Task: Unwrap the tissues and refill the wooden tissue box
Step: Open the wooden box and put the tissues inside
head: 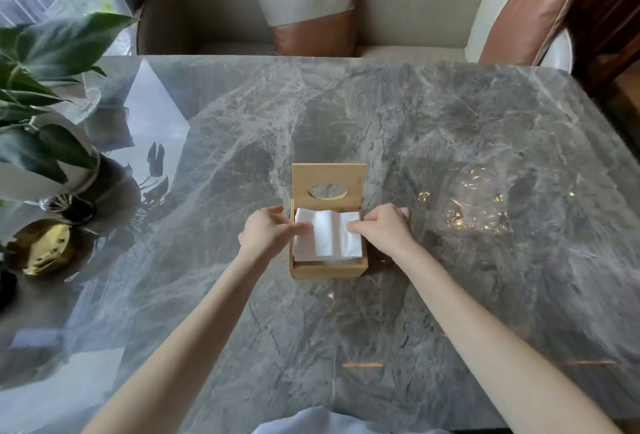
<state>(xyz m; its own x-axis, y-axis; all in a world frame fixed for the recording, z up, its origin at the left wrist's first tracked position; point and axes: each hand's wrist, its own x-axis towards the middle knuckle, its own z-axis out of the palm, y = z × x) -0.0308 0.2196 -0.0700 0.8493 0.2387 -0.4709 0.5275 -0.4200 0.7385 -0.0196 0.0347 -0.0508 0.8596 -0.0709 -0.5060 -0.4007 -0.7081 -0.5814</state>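
Both hands — left (268,231) & right (382,227) — grip tissues (329,238) in wooden box (329,269).

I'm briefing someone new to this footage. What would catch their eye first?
At the centre of the grey marble table, a wooden tissue box stands with its lid raised. Both hands, the left hand and the right hand, press on the white tissues inside. Crumpled clear wrapper lies to the right.
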